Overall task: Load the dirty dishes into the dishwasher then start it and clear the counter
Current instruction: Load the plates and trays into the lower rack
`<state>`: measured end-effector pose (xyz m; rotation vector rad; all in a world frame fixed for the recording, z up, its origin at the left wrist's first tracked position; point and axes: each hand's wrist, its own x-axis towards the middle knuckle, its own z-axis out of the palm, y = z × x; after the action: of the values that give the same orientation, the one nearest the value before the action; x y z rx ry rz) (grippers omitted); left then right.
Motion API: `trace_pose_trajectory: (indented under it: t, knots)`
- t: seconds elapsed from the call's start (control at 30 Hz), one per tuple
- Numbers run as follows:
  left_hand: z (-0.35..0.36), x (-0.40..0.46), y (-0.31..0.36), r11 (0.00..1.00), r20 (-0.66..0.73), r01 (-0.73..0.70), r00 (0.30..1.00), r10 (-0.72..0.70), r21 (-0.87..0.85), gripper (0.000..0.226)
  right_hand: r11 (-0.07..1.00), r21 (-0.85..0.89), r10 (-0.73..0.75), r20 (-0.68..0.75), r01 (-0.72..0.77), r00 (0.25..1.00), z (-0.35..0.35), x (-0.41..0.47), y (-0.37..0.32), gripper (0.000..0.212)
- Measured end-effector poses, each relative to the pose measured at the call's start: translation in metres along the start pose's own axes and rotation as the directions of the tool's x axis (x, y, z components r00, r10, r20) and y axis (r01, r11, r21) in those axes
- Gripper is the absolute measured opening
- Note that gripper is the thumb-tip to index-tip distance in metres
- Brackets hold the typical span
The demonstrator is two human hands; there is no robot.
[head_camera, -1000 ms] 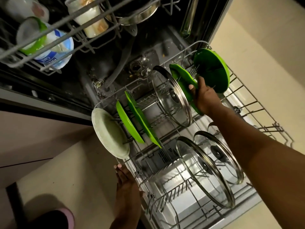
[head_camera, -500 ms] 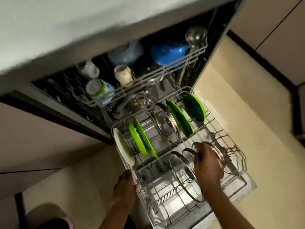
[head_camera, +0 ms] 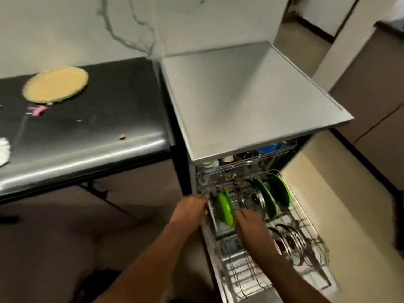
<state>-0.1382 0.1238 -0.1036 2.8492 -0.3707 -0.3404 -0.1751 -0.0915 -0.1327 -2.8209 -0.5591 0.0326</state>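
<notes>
While the lower rack (head_camera: 306, 224) runs lengthwise out of the dishwasher (head_camera: 251, 101) toward me, my left hand (head_camera: 189, 207) grips its corner; I cannot tell my right hand's (head_camera: 249, 221) grasp.

Green plates (head_camera: 223, 209) and glass lids (head_camera: 288, 243) crowd the lower rack (head_camera: 306, 224).

The wall (head_camera: 65, 29) at the back is pale, with a thin grey crack-like line (head_camera: 129, 31) running down it. A black shiny surface (head_camera: 105, 110) stands on the left, and light gleams along its front edge. Under it there are brown cupboard fronts (head_camera: 140, 189). Next to it is a flat grey metal top (head_camera: 247, 99). The floor (head_camera: 341, 197) on the right is pale yellow. More brown cupboards (head_camera: 376, 88) stand on the far right, with a dark strip along the bottom. The room is dim.
</notes>
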Motion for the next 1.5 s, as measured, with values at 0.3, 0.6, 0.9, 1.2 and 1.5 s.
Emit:
trace_pose_trajectory:
  t: [0.3,0.6,0.9,1.2,1.5]
  knots:
    - [-0.065,-0.097,-0.118,0.967,-0.410,0.107,0.912,-0.003,0.232,0.020,0.883,-0.035,-0.453,-0.326,0.468,0.830,-0.037,0.111,-0.143,0.028]
    - [-0.136,-0.187,-0.262,0.842,-0.656,0.530,0.601,-0.457,-0.101,0.020,0.750,0.123,-0.598,-0.294,0.650,0.745,-0.037,0.197,-0.295,0.032]
    - [-0.193,-0.221,-0.425,0.573,-0.571,0.745,0.320,-0.756,-0.342,0.041,0.639,0.273,-0.638,-0.335,0.719,0.694,-0.012,0.319,-0.437,0.026]
    - [-0.233,-0.206,-0.564,0.294,-0.294,0.865,0.181,-0.938,-0.406,0.069,0.684,0.527,-0.489,-0.181,0.504,0.853,0.023,0.463,-0.555,0.009]
    - [-0.235,-0.207,-0.625,0.234,0.015,0.889,0.261,-0.965,-0.393,0.081,0.772,0.590,-0.351,0.088,0.236,0.932,0.058,0.575,-0.673,0.031]
